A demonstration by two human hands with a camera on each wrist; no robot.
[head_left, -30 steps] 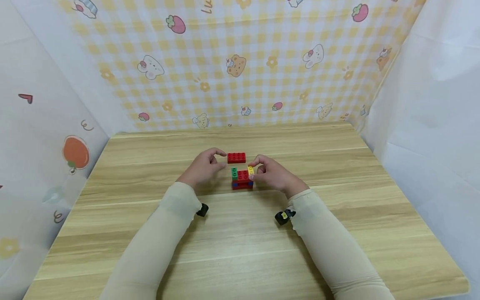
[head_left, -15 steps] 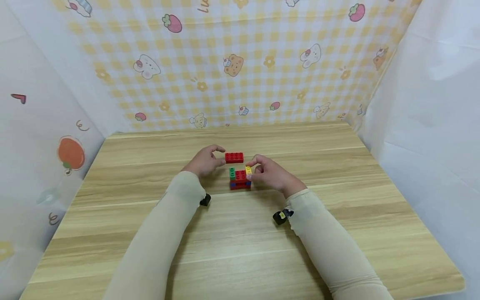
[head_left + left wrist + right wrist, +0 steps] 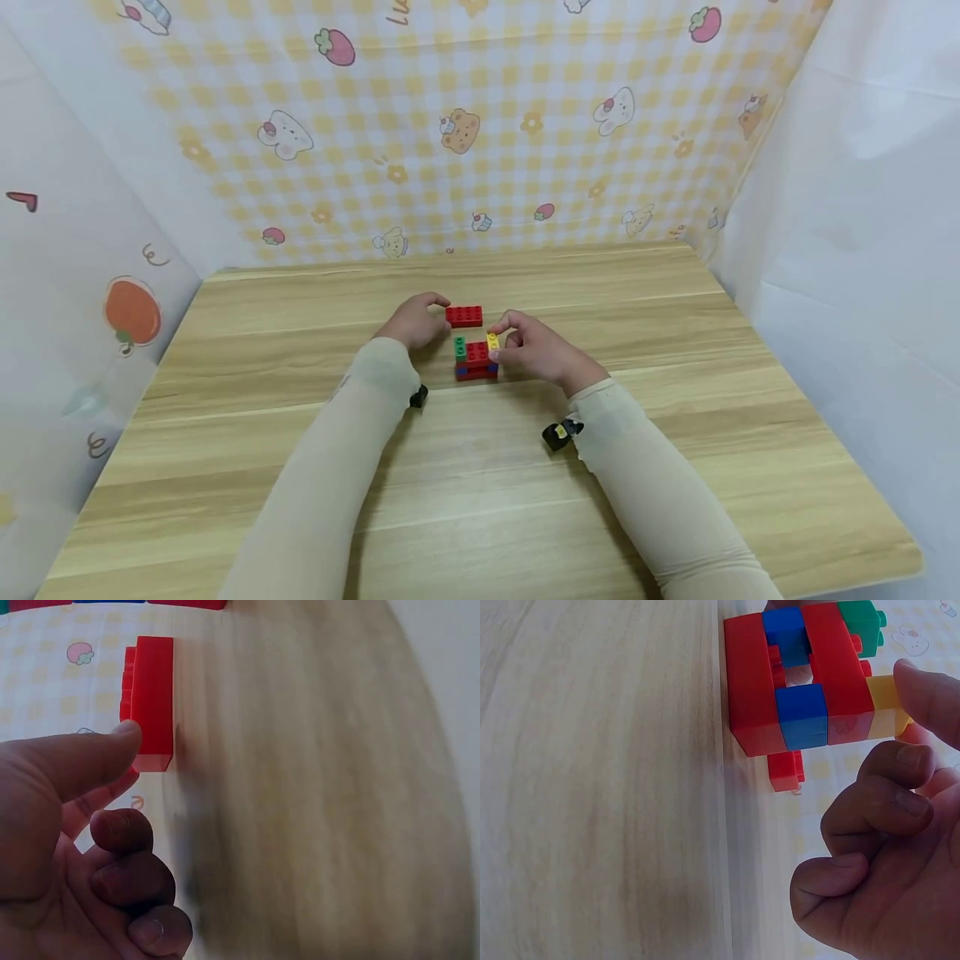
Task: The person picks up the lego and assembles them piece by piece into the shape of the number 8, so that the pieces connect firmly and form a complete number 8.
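A stack of toy building bricks (image 3: 477, 372) stands mid-table. In the right wrist view, its lower red brick (image 3: 754, 690) and upper red brick (image 3: 840, 682) are separated by two blue bricks (image 3: 802, 716). On top, a green brick (image 3: 460, 349) sits at the left end and a yellow brick (image 3: 492, 342) at the right end. My right hand (image 3: 542, 353) pinches the yellow brick between thumb and index finger, its other fingers curled. Behind the stack lies a loose red brick (image 3: 464, 316), studs up. My left hand (image 3: 417, 322) grips its left end with thumb and index finger.
The wooden table (image 3: 465, 500) ends at a yellow checked cloth (image 3: 420, 150) behind. White cloth hangs along both sides. A small black device (image 3: 561, 433) shows at the right wrist, another (image 3: 418, 397) at the left.
My left hand has moved forward and right, closing on the loose red brick's end. The right hand stays on the yellow brick. The whole head view has shifted slightly.
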